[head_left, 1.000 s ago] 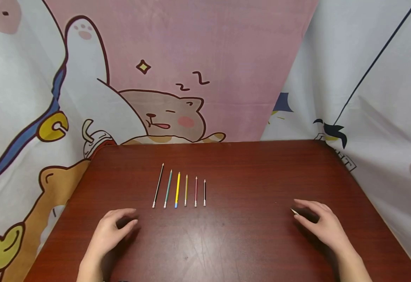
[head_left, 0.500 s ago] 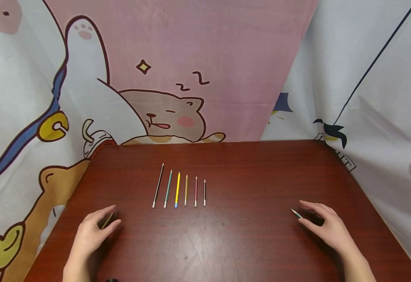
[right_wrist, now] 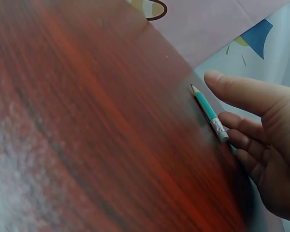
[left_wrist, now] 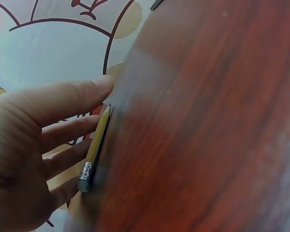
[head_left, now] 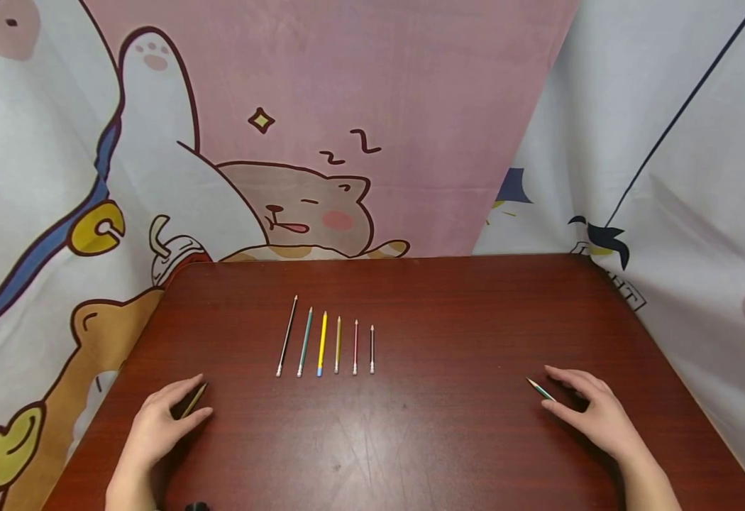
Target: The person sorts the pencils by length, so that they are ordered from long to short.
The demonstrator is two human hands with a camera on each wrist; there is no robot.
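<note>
My left hand (head_left: 160,424) hovers at the table's left with thumb and fingers apart. Between them on the wood lies a short yellow pencil (left_wrist: 95,147) with a metal ferrule and grey eraser, which no finger pinches. On the right side, my right hand (head_left: 592,411) is likewise spread beside a short green pencil (right_wrist: 209,111), its sharp tip pointing away from the palm. Left of centre, several pencils lie in a row from longest to shortest: black (head_left: 287,336), teal (head_left: 305,342), bright yellow (head_left: 322,343), gold (head_left: 338,345), red (head_left: 355,348) and a short dark one (head_left: 372,349).
The dark red-brown table (head_left: 449,433) is glossy, with a bright reflection near its front middle. A cartoon-printed cloth (head_left: 411,106) hangs behind and along both sides. A small black object (head_left: 197,506) shows at the bottom edge near the left wrist.
My left hand has drawn back left, and the yellow pencil now shows between its fingers. My right hand has shifted slightly right, uncovering more of the green pencil. The row is unchanged.
</note>
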